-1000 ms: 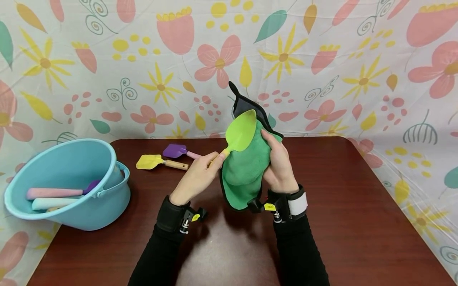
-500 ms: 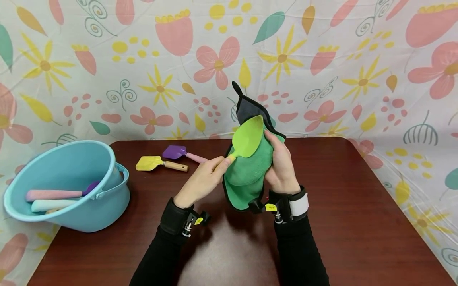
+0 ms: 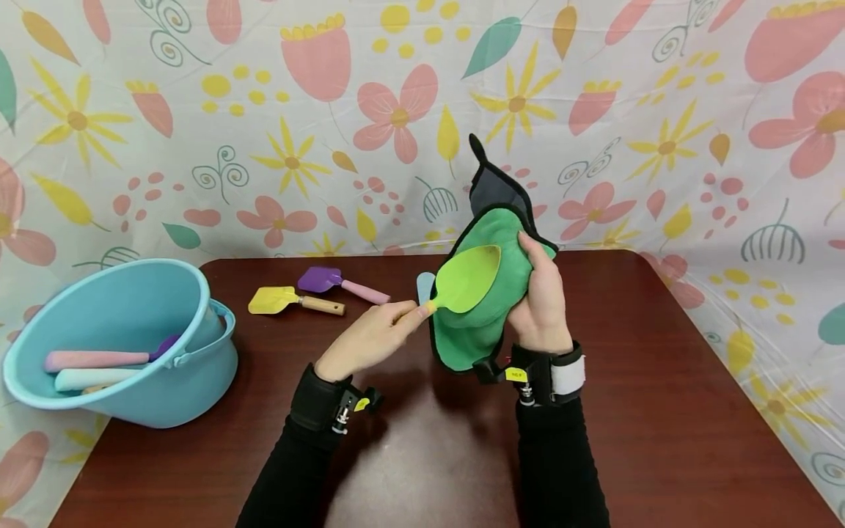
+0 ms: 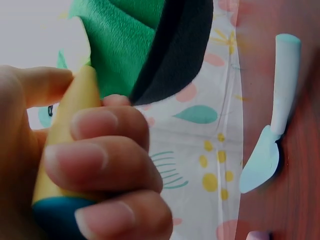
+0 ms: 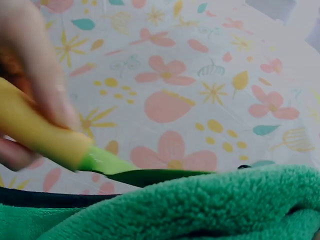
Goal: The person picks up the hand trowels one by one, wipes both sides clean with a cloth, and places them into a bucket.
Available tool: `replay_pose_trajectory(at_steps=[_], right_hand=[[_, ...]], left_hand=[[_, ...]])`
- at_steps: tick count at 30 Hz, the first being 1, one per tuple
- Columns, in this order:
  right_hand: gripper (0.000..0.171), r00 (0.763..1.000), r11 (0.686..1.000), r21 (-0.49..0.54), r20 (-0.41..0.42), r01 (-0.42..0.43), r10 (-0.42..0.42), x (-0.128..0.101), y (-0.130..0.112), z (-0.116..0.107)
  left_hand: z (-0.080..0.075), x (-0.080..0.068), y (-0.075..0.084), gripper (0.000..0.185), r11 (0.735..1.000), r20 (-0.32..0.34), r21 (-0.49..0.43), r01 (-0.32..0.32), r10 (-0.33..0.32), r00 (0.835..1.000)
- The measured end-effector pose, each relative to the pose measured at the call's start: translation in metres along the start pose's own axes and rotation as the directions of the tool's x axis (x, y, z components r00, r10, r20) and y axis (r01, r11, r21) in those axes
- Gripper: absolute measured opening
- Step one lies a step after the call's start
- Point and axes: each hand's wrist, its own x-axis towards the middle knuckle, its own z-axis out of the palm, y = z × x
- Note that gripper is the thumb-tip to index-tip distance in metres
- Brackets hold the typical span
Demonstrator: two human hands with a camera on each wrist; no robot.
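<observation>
My left hand (image 3: 372,337) grips the yellow handle (image 4: 75,120) of a toy shovel whose lime-green, spoon-shaped blade (image 3: 470,279) points up and to the right. Its fingers curl round the handle, which ends in a blue tip in the left wrist view. My right hand (image 3: 541,301) holds a green fluffy cloth (image 3: 482,334) with black edging, a dark grey back and a black hanging loop at its top. The blade lies over the front of the cloth, and in the right wrist view its edge meets the pile.
On the table (image 3: 660,411), a yellow shovel (image 3: 273,300) and a purple shovel (image 3: 320,279) lie at the back left. A pale blue shovel (image 4: 287,85) lies behind the cloth. At the left, a tilted light blue bucket (image 3: 218,367) holds several tools. A flowered sheet (image 3: 297,95) hangs behind.
The cloth and my right hand have moved to the right. The shovel blade has slid lower across the cloth and tilted further right. A pale blue shovel now shows behind.
</observation>
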Motion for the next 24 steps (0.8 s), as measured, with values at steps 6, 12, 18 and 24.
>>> replay_pose_trajectory(at_steps=[6,12,18,24], right_hand=[[0.018,0.999,0.995,0.093,0.047,0.020,-0.024,0.004,-0.007,-0.005],[0.015,0.999,1.000,-0.001,0.032,0.025,-0.025,0.006,-0.022,-0.008],[0.020,1.000,0.990,-0.138,0.008,0.012,-0.011,-0.001,-0.040,-0.010],[0.025,1.000,0.957,-0.290,-0.003,-0.027,0.027,-0.008,-0.063,-0.012]], left_hand=[[-0.007,-0.007,-0.006,0.054,0.997,-0.037,0.073,-0.002,0.005,0.999],[-0.019,-0.017,-0.011,0.054,0.988,-0.087,0.149,0.039,-0.026,0.996],[-0.048,-0.035,-0.016,0.057,0.963,-0.136,0.228,0.146,-0.118,0.984],[-0.094,-0.063,-0.018,0.050,0.902,-0.147,0.390,0.183,-0.136,0.980]])
